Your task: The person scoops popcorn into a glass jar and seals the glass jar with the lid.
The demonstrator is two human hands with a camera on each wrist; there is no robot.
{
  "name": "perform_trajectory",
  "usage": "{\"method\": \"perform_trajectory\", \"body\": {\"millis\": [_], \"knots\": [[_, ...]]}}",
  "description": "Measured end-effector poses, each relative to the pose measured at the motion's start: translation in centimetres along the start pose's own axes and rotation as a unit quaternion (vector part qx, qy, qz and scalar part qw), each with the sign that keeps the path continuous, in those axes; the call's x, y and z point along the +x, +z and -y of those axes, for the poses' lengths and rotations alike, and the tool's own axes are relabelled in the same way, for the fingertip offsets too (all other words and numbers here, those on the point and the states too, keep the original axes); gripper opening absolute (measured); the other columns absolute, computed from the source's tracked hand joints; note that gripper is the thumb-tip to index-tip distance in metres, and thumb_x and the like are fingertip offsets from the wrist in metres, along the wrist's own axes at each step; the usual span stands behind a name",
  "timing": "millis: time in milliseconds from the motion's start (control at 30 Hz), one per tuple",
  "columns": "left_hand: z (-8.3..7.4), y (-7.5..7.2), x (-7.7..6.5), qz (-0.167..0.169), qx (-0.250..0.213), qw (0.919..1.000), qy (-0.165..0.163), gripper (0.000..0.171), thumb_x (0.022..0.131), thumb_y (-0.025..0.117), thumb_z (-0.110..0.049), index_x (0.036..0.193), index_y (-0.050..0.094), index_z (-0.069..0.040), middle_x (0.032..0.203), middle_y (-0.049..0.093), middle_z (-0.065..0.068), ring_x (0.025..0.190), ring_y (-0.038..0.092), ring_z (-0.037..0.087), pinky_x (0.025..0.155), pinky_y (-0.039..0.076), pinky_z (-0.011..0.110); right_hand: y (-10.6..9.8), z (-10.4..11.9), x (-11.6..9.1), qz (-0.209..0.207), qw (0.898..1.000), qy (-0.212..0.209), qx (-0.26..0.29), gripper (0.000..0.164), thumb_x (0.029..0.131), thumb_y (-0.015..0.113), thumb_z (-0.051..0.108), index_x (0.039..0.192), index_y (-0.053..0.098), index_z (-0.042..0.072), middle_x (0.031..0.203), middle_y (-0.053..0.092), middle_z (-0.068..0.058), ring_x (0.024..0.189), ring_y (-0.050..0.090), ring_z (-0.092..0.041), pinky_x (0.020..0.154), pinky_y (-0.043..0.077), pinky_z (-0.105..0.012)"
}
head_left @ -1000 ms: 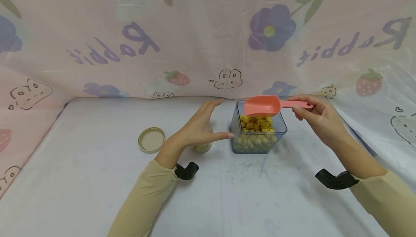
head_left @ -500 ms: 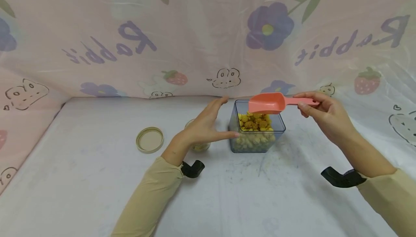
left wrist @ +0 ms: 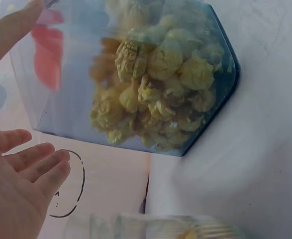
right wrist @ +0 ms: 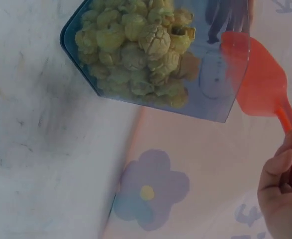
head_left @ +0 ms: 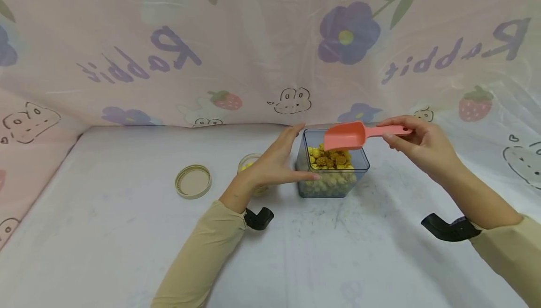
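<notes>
A clear bluish square container (head_left: 361, 161), part filled with yellow popcorn (head_left: 329, 160), stands on the table. My left hand (head_left: 274, 165) is spread at its left side, thumb across the front and fingers toward the back left; in the left wrist view the fingers (left wrist: 39, 164) lie straight beside the wall. Whether they touch it I cannot tell. My right hand (head_left: 422, 146) grips the handle of a coral-pink scoop (head_left: 345, 136), whose bowl hangs over the container's opening. In the right wrist view the scoop (right wrist: 262, 82) is at the container's rim.
A glass jar (head_left: 245, 161) with some yellow pieces in it stands behind my left wrist, partly hidden. Left of it a round cream lid (head_left: 193, 182) lies on the white-covered table (head_left: 127, 214). A printed curtain (head_left: 253, 64) rises behind and at the sides.
My left hand has moved right, from beside the jar to the container's left side, uncovering more of the jar. The scoop shifted slightly right, then slightly back, staying over the container.
</notes>
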State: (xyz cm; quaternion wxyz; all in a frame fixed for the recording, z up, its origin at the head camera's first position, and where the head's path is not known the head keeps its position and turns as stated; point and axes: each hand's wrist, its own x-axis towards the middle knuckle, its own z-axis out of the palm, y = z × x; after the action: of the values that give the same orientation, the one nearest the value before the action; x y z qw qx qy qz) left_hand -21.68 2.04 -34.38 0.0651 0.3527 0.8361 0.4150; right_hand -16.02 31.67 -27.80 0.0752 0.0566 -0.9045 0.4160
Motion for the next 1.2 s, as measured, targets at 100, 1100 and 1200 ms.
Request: {"method": "perform_trajectory", "body": {"millis": [100,1100,1200], "knots": [[-0.1,0.1,0.2,0.002,0.002,1.0,-0.002,0.115,0.072,0.081,-0.047,0.155,0.007,-0.018,0.159,0.015,0.003,0.145,0.02,0.018,0.118,0.026,0.043,0.2,0.2,0.0,0.005,1.0,-0.011,-0.019,0.029,0.093,0.063,0.015,0.12,0.061,0.004,0.089,0.058,0.008,0.073,0.054,-0.009,0.059,0.047,-0.017],[0.2,0.8,1.0,0.016,-0.113,0.9935,0.004,0.107,0.071,0.086,-0.019,0.151,0.017,-0.009,0.148,0.028,0.006,0.137,0.029,0.013,0.113,0.031,0.024,1.5,1.1,0.9,0.002,0.936,-0.298,-0.188,0.034,0.072,0.075,-0.009,0.101,0.067,0.006,0.079,0.061,0.006,0.063,0.04,-0.002,0.053,0.032,-0.014],[0.2,0.7,1.0,0.018,-0.116,0.993,0.005,0.107,0.071,0.086,-0.019,0.151,0.016,-0.009,0.149,0.026,0.006,0.138,0.029,0.014,0.113,0.032,0.024,1.6,1.4,1.1,0.0,0.926,-0.327,-0.189,0.036,0.069,0.074,-0.012,0.1,0.067,0.006,0.078,0.06,0.006,0.063,0.039,-0.001,0.053,0.031,-0.014]]}}
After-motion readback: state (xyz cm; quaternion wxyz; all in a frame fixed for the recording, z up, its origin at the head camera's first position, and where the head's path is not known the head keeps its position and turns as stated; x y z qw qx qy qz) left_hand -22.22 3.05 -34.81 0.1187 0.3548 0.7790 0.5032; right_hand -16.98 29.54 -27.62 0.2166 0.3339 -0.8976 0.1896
